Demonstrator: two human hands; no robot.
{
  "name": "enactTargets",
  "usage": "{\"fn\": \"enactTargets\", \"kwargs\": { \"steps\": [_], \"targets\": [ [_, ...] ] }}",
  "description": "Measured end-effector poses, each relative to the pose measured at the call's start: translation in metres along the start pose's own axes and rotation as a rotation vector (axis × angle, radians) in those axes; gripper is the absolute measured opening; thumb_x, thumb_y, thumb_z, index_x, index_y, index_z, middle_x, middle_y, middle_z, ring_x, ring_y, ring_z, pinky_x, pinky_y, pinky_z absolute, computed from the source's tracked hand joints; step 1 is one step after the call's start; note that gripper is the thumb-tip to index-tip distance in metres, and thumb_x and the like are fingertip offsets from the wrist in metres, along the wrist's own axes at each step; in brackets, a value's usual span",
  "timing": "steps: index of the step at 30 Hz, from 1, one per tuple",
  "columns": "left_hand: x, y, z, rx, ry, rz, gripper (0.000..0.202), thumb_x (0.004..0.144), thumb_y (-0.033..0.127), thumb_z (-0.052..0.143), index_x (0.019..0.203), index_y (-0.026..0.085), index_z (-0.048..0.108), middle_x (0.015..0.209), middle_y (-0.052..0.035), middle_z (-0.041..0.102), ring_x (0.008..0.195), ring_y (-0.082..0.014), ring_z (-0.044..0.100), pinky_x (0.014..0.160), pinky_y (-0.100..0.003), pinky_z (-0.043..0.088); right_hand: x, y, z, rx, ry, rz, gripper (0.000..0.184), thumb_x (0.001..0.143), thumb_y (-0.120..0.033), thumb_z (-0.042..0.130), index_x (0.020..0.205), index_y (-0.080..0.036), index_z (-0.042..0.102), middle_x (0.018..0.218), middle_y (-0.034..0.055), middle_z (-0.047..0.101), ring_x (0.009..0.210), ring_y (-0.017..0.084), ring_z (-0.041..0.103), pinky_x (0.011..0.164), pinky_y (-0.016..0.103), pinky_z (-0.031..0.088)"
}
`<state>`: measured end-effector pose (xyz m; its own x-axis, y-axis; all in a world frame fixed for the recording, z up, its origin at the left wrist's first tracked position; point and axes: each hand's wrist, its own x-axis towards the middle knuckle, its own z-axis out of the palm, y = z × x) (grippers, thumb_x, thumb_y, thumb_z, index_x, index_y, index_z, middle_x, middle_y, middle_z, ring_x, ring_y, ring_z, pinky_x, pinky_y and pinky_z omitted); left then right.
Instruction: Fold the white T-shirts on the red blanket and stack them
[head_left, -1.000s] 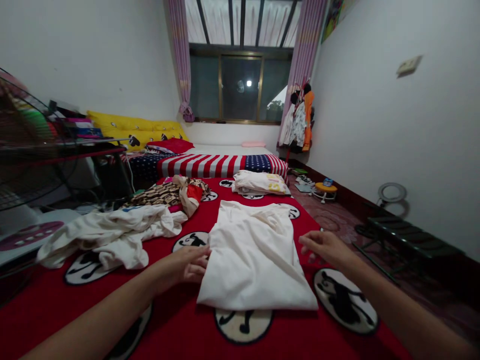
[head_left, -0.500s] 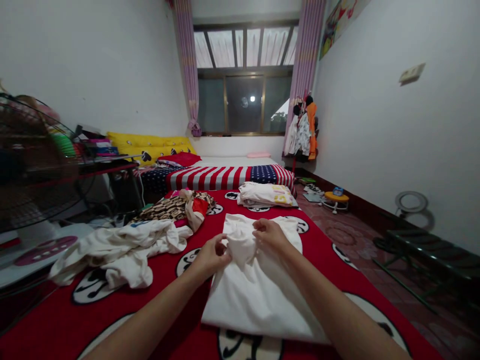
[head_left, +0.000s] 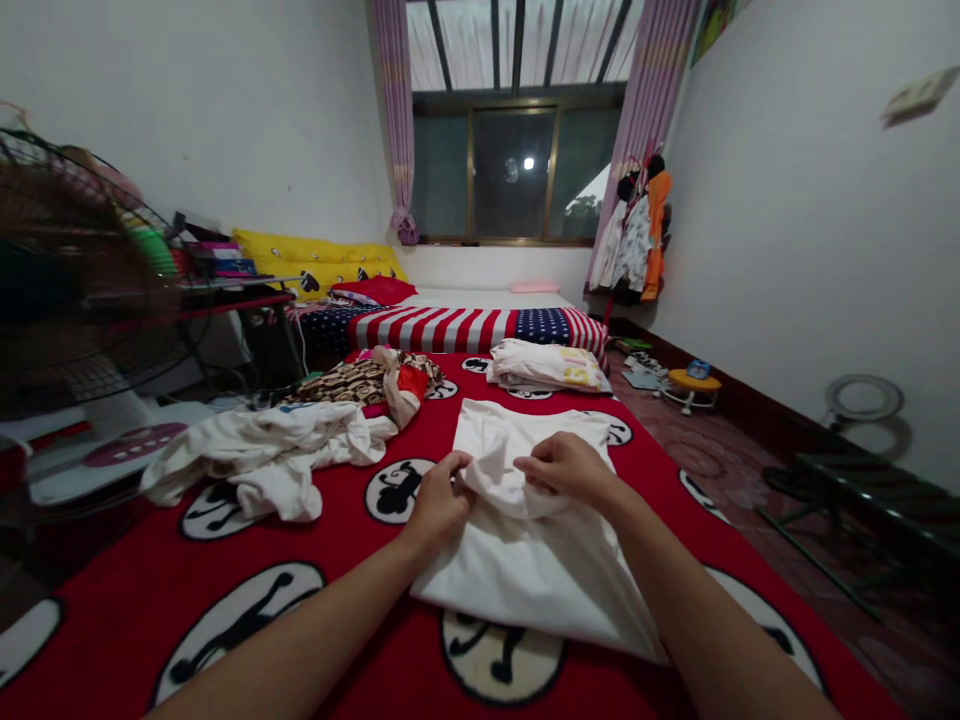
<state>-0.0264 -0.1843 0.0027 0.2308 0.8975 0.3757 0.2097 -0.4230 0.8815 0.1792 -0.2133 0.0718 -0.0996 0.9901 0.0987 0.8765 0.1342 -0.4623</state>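
Note:
A cream white garment (head_left: pixel 525 570) lies partly folded on the red bedspread (head_left: pixel 352 650) with black and white round motifs. My left hand (head_left: pixel 439 500) pinches a gathered fold of the garment near its middle. My right hand (head_left: pixel 566 467) grips the same bunched fold from the right, fingers curled. Both hands sit close together above the garment's centre, holding the cloth a little off the bed.
A heap of white clothes (head_left: pixel 262 455) lies to the left, a patterned brown pile (head_left: pixel 367 380) behind it. A folded stack (head_left: pixel 547 367) rests at the bed's far end. A fan (head_left: pixel 67 290) stands at left; a dark rack (head_left: pixel 855 490) stands on the floor at right.
My hands came from the garment's two sides to its middle and took hold of a fold, then drew it slightly toward me. The camera shifted a little.

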Motion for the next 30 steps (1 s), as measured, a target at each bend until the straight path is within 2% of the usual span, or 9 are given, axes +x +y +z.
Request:
{"fn": "enactTargets", "kwargs": {
  "steps": [3, 6, 9, 12, 14, 18, 25, 28, 30],
  "targets": [
    [-0.003, 0.003, 0.001, -0.050, 0.011, -0.024, 0.016, 0.058, 0.010, 0.056, 0.073, 0.016, 0.058, 0.071, 0.0020, 0.060, 0.065, -0.0127, 0.054, 0.058, -0.020, 0.038, -0.006, -0.003, -0.002, 0.006, -0.123, -0.058, 0.031, 0.080, -0.047, 0.061, 0.075, -0.020, 0.074, 0.057, 0.0014, 0.065, 0.052, 0.013, 0.056, 0.052, 0.025, 0.032],
    [-0.003, 0.003, 0.001, -0.072, 0.025, -0.003, 0.016, 0.055, 0.008, 0.055, 0.069, 0.016, 0.057, 0.068, 0.0032, 0.056, 0.063, -0.0112, 0.050, 0.057, -0.019, 0.035, -0.008, -0.008, 0.004, -0.124, -0.073, -0.114, 0.032, 0.065, -0.043, 0.075, 0.090, -0.023, 0.075, 0.075, 0.0017, 0.071, 0.065, 0.016, 0.060, 0.055, 0.024, 0.033],
    [-0.004, 0.003, 0.000, -0.081, 0.017, 0.025, 0.017, 0.055, 0.008, 0.056, 0.071, 0.016, 0.058, 0.068, 0.0036, 0.055, 0.063, -0.0107, 0.049, 0.056, -0.018, 0.034, -0.008, -0.017, 0.012, -0.133, -0.050, -0.218, 0.038, 0.061, -0.038, 0.078, 0.094, -0.022, 0.073, 0.090, 0.0036, 0.071, 0.076, 0.018, 0.061, 0.059, 0.024, 0.034],
    [-0.005, 0.004, 0.000, -0.080, 0.028, 0.033, 0.016, 0.057, 0.011, 0.059, 0.072, 0.016, 0.058, 0.069, 0.0033, 0.055, 0.064, -0.0114, 0.050, 0.056, -0.019, 0.035, -0.009, -0.023, 0.016, -0.029, -0.140, -0.270, 0.020, 0.066, -0.029, 0.071, 0.083, -0.018, 0.071, 0.080, 0.0022, 0.070, 0.068, 0.015, 0.059, 0.058, 0.023, 0.034],
    [-0.004, 0.004, 0.000, -0.095, 0.043, 0.030, 0.013, 0.059, 0.013, 0.061, 0.072, 0.017, 0.058, 0.070, 0.0025, 0.057, 0.065, -0.0123, 0.052, 0.057, -0.019, 0.037, -0.010, -0.024, 0.016, 0.005, -0.114, -0.261, 0.009, 0.070, -0.025, 0.066, 0.073, -0.017, 0.068, 0.071, 0.0008, 0.067, 0.063, 0.014, 0.056, 0.056, 0.023, 0.033],
    [-0.003, 0.004, 0.000, -0.101, 0.043, 0.035, 0.009, 0.066, 0.018, 0.060, 0.075, 0.017, 0.060, 0.076, 0.0006, 0.061, 0.071, -0.0142, 0.056, 0.062, -0.020, 0.041, -0.009, -0.021, 0.016, 0.063, 0.015, -0.238, 0.016, 0.072, -0.031, 0.066, 0.084, -0.020, 0.067, 0.074, -0.0002, 0.066, 0.065, 0.014, 0.055, 0.056, 0.023, 0.032],
    [-0.003, 0.000, 0.000, 0.017, 0.059, 0.007, 0.018, 0.061, 0.013, 0.063, 0.078, 0.016, 0.062, 0.081, -0.0011, 0.064, 0.073, -0.0158, 0.058, 0.062, -0.022, 0.042, -0.009, -0.019, 0.015, 0.045, -0.061, -0.240, 0.015, 0.067, -0.032, 0.072, 0.071, -0.019, 0.066, 0.064, -0.0031, 0.059, 0.059, 0.012, 0.048, 0.052, 0.023, 0.026],
    [-0.002, -0.002, 0.001, 0.056, -0.002, 0.014, 0.020, 0.065, 0.015, 0.063, 0.085, 0.016, 0.067, 0.083, -0.0023, 0.067, 0.075, -0.0175, 0.060, 0.064, -0.023, 0.043, -0.005, -0.015, 0.012, 0.210, 0.026, -0.221, 0.016, 0.070, -0.033, 0.069, 0.068, -0.018, 0.064, 0.061, -0.0036, 0.056, 0.058, 0.011, 0.048, 0.052, 0.023, 0.028],
    [-0.001, -0.003, 0.002, 0.096, -0.027, 0.011, 0.024, 0.066, 0.015, 0.063, 0.089, 0.015, 0.069, 0.082, -0.0026, 0.068, 0.075, -0.0181, 0.061, 0.064, -0.024, 0.043, 0.000, -0.010, 0.009, 0.360, 0.232, -0.185, 0.020, 0.073, -0.036, 0.067, 0.067, -0.017, 0.063, 0.060, -0.0031, 0.055, 0.058, 0.012, 0.047, 0.053, 0.022, 0.031]
  ]
}}
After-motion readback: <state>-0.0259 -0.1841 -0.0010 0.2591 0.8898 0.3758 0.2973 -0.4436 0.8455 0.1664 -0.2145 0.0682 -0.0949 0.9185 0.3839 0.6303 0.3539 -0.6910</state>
